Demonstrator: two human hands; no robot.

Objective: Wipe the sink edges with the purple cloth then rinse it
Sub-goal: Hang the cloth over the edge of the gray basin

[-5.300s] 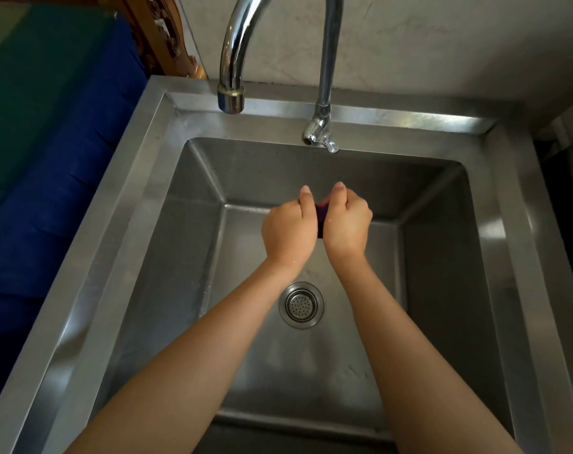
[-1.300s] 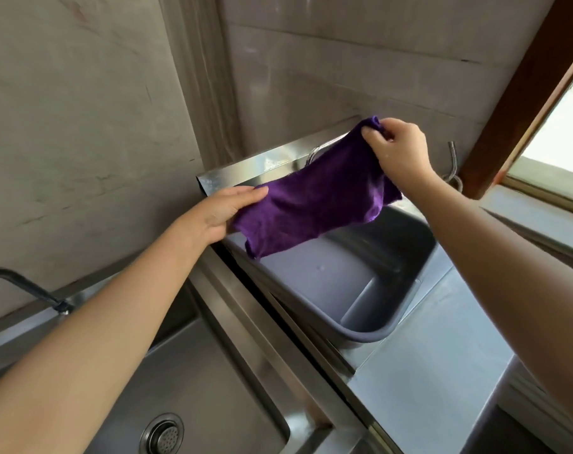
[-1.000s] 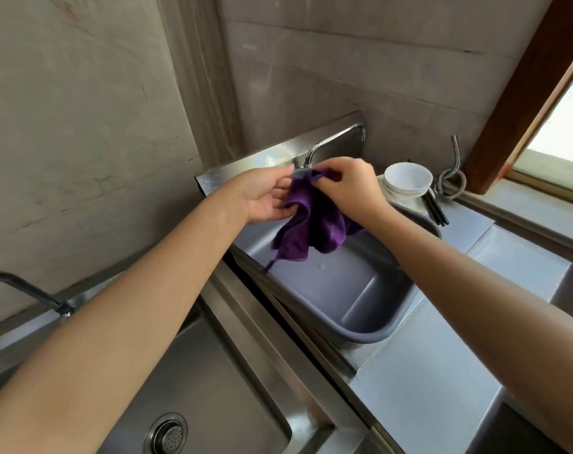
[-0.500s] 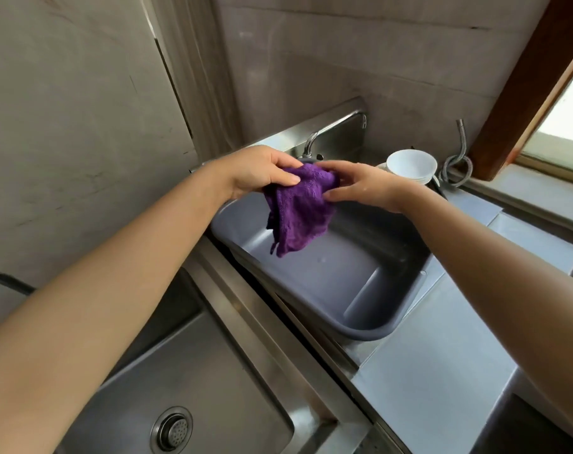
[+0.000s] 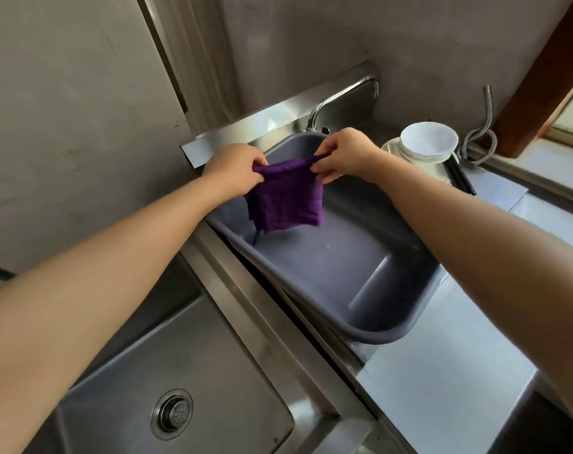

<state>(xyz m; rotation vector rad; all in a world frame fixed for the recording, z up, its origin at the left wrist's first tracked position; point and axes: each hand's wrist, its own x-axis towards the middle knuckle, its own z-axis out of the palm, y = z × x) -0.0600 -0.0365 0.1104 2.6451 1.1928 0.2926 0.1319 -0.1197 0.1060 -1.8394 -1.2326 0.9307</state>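
The fingers of the left hand (image 5: 234, 168) are pinched tight on one top corner of the purple cloth (image 5: 286, 196), and the fingers of the right hand (image 5: 342, 155) are pinched tight on the other top corner. Between the two grips the upper edge of the cloth is pulled nearly straight, and the rest hangs down below the fingers in a folded, roughly square flap.

Straight under the hanging cloth is a grey plastic basin (image 5: 370, 335), apart from the cloth's lower edge. Just beyond the fingers a tap (image 5: 336, 99) arches over the basin's far side. To the right of the right hand stands a stack of white bowls (image 5: 427, 142) on a plate, with dark chopsticks (image 5: 460, 176) lying beside it and a coiled metal hose (image 5: 482, 139) further right.

Down along the left forearm, well below the fingers, is the steel sink (image 5: 246, 309) with its drain (image 5: 172, 414).
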